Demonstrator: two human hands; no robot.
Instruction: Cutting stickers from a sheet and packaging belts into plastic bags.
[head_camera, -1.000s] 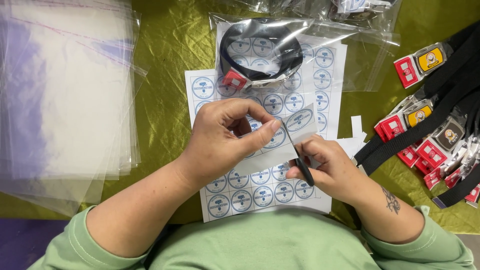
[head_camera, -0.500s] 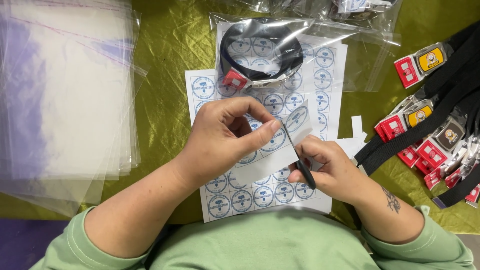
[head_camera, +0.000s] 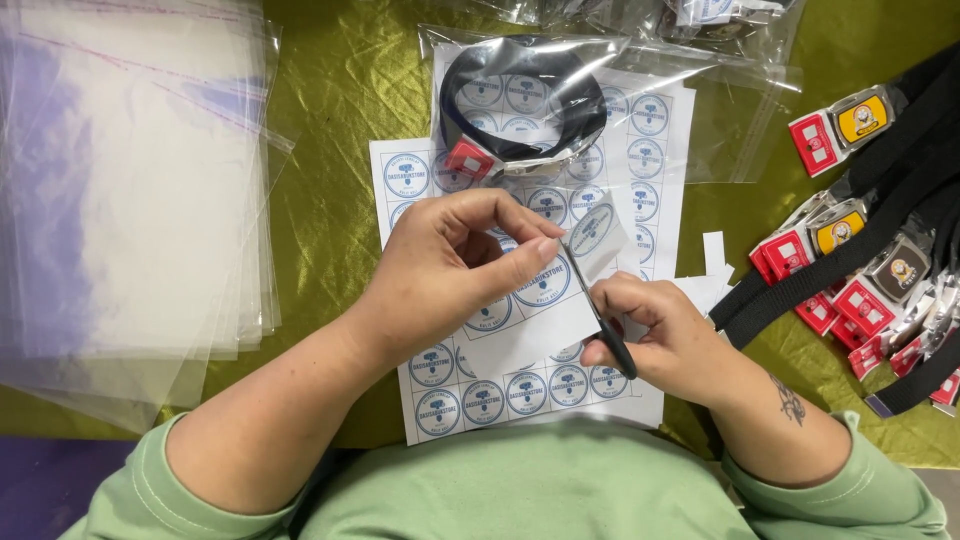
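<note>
Left hand (head_camera: 455, 270) pinching cut strip of round labels (head_camera: 545, 300) between thumb and fingertips, holding it up over full label sheet (head_camera: 520, 395) on green cloth (head_camera: 330, 200). Right hand (head_camera: 650, 335) clenching small black scissors (head_camera: 598, 318), blades biting into strip between two labels. Judging: cutting well is meaning keeping strip taut, steering blades along white gap, clear of blue rings. Both wrists hovering low, forearms angling in from green sleeves. Bagged black lanyard (head_camera: 520, 100) lying beyond; loose lanyards (head_camera: 860, 260) piling at right; clear bags (head_camera: 120, 190) stacking at left.

White sticker strip (head_camera: 545, 300) with round blue labels, held tilted above sheet, black-handled scissors (head_camera: 600, 315) blades cutting its edge
</note>
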